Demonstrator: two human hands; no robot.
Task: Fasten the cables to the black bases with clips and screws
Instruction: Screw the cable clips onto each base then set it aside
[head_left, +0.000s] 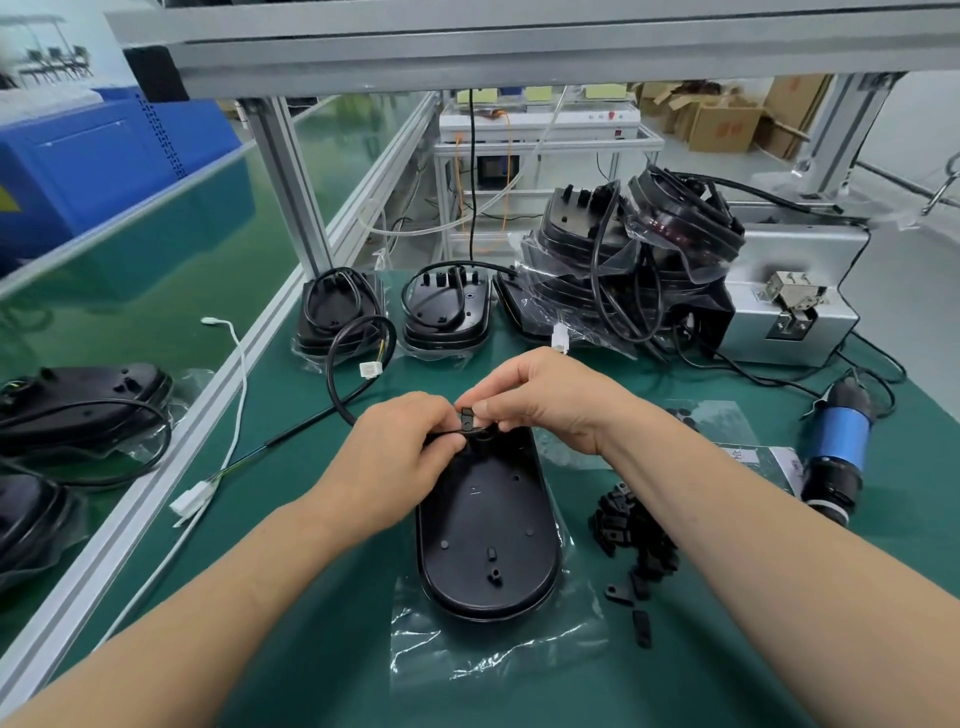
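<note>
A black oval base (488, 535) lies on a clear plastic bag (498, 649) on the green mat in front of me. At its far end both hands meet. My left hand (400, 447) pinches the black cable (337, 384) where it reaches the base. My right hand (545, 400) pinches a small black clip (469, 419) over that cable. The cable loops away to the left and ends in a white connector (371, 369). A pile of loose black clips (631, 535) lies right of the base.
Two bases with coiled cables (447, 312) stand behind, next to a heap of bagged bases (634, 249). A blue electric screwdriver (836, 447) lies at right, a grey metal machine (784, 306) behind it. An aluminium rail (171, 457) borders a conveyor with more bases (83, 410).
</note>
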